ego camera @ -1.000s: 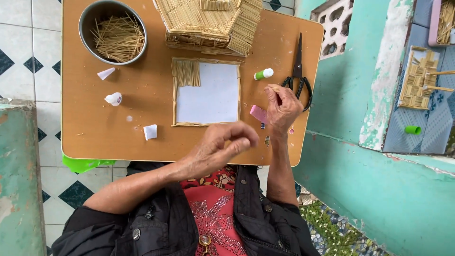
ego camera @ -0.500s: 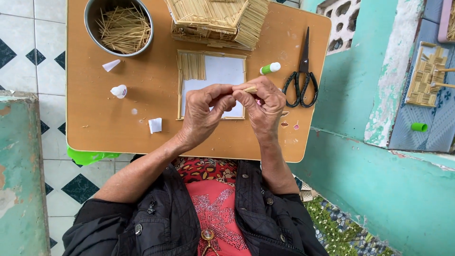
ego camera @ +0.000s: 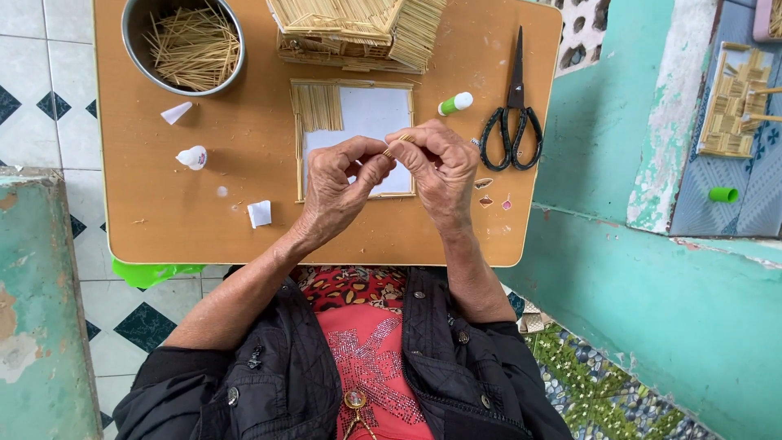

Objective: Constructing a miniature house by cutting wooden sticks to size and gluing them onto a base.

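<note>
Floor: white tiles with dark diamond insets (ego camera: 49, 106) on the far left, plus a worn teal ledge (ego camera: 37, 310) below them.
Bowl: round metal bowl (ego camera: 130, 33) at the table's top left corner, loaded with thin straw-coloured sticks (ego camera: 191, 45).
Paper bits: a small white paper cone (ego camera: 176, 112), a little white cap-shaped piece (ego camera: 193, 157) and a folded white scrap (ego camera: 260, 213), all lying loose on the left part of the orange-brown wooden tabletop (ego camera: 204, 236).
Panel: flat white square sheet edged with sticks (ego camera: 371, 114) in the middle of the table, with a patch of sticks already laid on its upper left corner. The hands hover right over its lower half.
Left hand: left hand (ego camera: 338, 187) has thumb and forefinger pinched together on the end of a thin pale stick (ego camera: 397, 145), other fingers curled in.
Right hand: right hand (ego camera: 444, 167) pinches the same stick from the other side, fingertips nearly touching the left ones.
Stick house: model roof built from sticks (ego camera: 358, 28) sits at the table's top edge, just behind the panel.
Glue: small white tube with a green cap (ego camera: 455, 103), just right of the panel.
Scissors: black-handled scissors (ego camera: 513, 114), blades closed, pointing away from the person, near the right edge.
Far right: a woven stick piece (ego camera: 729, 106) and a green cap (ego camera: 722, 195) on a blue surface beyond the teal wall (ego camera: 603, 122).
</note>
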